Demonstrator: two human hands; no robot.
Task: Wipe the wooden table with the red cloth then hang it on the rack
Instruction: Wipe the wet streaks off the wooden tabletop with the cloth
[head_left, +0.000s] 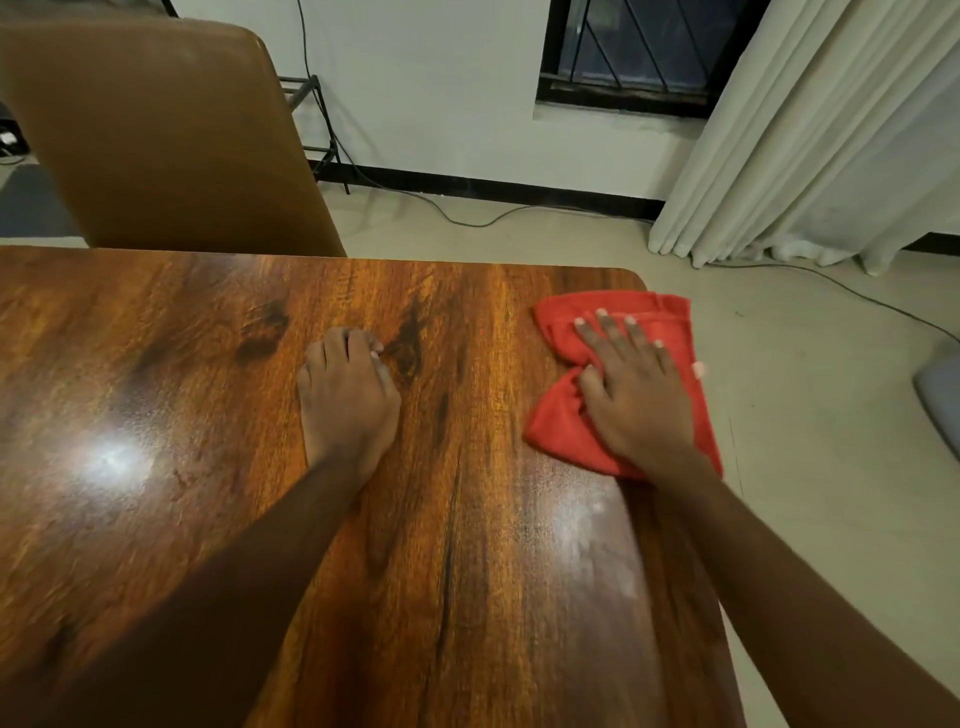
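Right now the red cloth (563, 423) lies bunched at the far right corner of the wooden worktop (208, 415), and its right side hangs a little past the worktop's edge. The right hand (636, 400) lies flat on top of the cloth, palm down. Its fingers (613, 332) are straight and spread, pressing the cloth onto the wood rather than gripping it.

The left hand (348, 400) rests on bare wood near the middle of the worktop, well apart from the cloth. Its fingers (358, 343) look loosely bent with the tips down on the surface, though motion blur makes the exact curl hard to judge. It holds nothing.

Pale glare patches show on the glossy wood near the left arm and below the cloth.

A brown chair (156, 130) stands against the far edge on the left. Behind it, part of a black metal frame (317, 119) shows by the white wall. A dark window (649, 47) and a pale curtain (805, 130) are at far right, and a cable (467, 221) trails across the floor.
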